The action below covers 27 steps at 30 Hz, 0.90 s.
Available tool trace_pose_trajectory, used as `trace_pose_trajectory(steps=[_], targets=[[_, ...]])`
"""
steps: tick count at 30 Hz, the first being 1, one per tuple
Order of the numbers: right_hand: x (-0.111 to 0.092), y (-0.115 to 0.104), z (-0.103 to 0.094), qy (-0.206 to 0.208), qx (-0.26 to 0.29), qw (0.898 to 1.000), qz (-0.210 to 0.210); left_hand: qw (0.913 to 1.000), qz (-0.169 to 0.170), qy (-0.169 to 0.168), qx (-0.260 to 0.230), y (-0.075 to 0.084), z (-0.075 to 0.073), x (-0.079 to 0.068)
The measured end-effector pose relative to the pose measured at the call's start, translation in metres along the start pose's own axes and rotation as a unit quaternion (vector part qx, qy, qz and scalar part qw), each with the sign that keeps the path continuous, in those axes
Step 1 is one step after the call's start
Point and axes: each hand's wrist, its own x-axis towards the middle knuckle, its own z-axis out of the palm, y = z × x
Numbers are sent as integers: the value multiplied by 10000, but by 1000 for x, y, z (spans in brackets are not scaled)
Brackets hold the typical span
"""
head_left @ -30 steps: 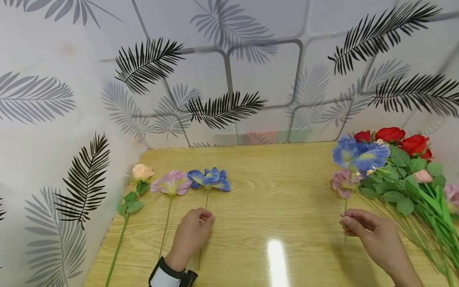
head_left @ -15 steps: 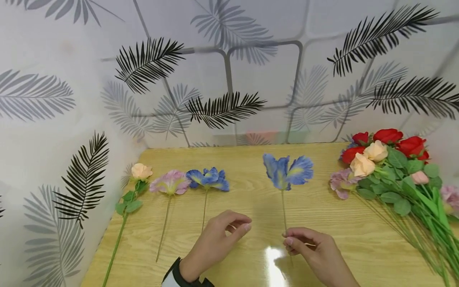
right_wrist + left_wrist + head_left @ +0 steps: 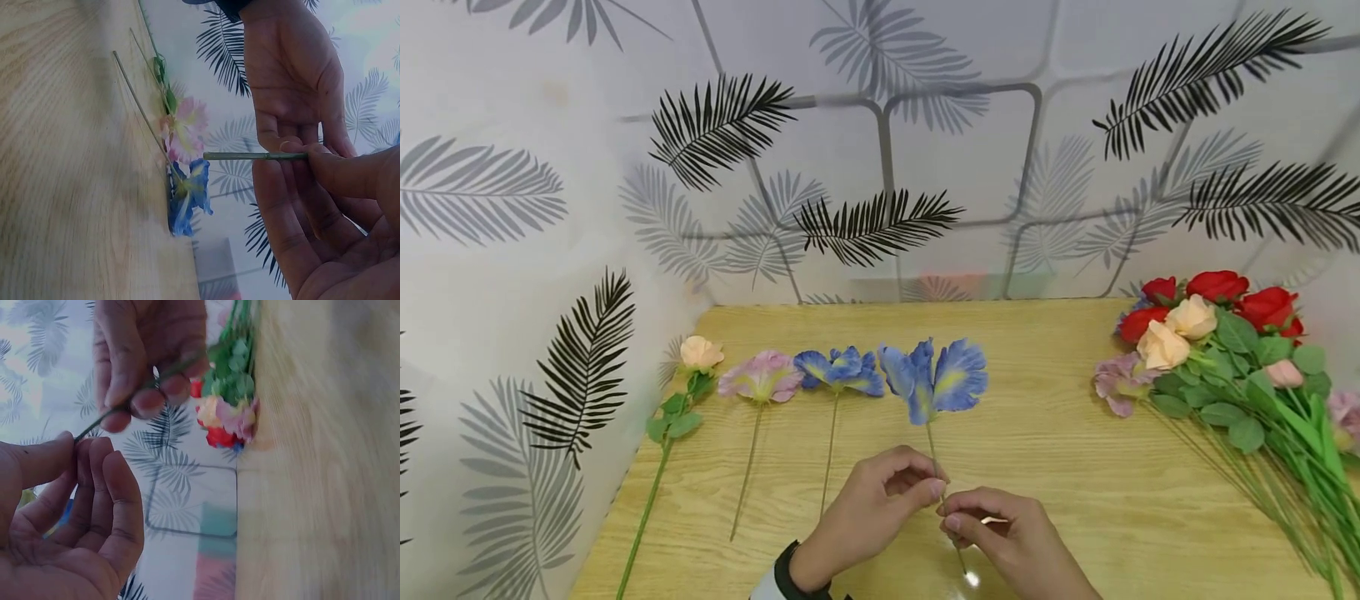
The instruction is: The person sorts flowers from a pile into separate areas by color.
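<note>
Blue flower (image 3: 934, 383) is over mid-worktop (image 3: 1052, 450), bloom far; left hand (image 3: 877, 498) and right hand (image 3: 1018, 533) both pinch its thin stem (image 3: 932, 446), right one nearer the lower end, probably to stop it swinging or twisting. Peach rose (image 3: 702, 354), pink flower (image 3: 763, 379) and second blue flower (image 3: 841, 369) lie left, stems apart, likely against tangling; mixed bunch (image 3: 1232, 400) sits heaped right.
</note>
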Motion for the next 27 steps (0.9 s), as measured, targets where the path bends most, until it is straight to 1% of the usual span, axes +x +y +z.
trace_pose_trajectory(steps=[2, 3, 6, 8, 11, 13, 14, 16, 18, 20, 23, 25, 27], targets=[[1, -1, 1, -40, 4, 9999, 145, 9997, -184, 3, -180, 0, 0, 0], [2, -1, 0, -57, -28, 9996, 284, 9995, -246, 6, -216, 1, -1, 0], [4, -1, -5, -15, -193, 9977, 657, 9993, -290, 12, -226, 3, -3, 1], [4, 0, -14, 168, -425, 9958, 798, 9992, -313, 87, -214, 4, -7, 2], [3, 3, -36, 675, -952, 9886, 954, 9985, -344, 372, -214, 5, -16, 3], [2, 8, -57, 1009, -1472, 9787, 1013, 9971, -370, 651, -106, 4, -25, 2], [1, 10, -69, 1154, -1763, 9715, 1089, 9959, -404, 808, -54, 3, -29, 1], [-1, 16, -96, 1267, -2343, 9555, 1270, 9923, -556, 1109, 42, 1, -38, -2], [-6, 25, -125, 1151, -2795, 9418, 1473, 9875, -753, 1381, 114, -1, -46, -6], [-11, 34, -154, 932, -3093, 9281, 1851, 9824, -948, 1606, 136, -2, -52, -10], [-20, 50, -191, 654, -3416, 9075, 2356, 9768, -1076, 1841, 208, -7, -59, -13], [-25, 60, -209, 608, -3602, 8966, 2505, 9740, -1119, 1954, 265, -10, -62, -14], [-30, 68, -221, 644, -3932, 8839, 2451, 9713, -1179, 2044, 294, -13, -65, -15]])
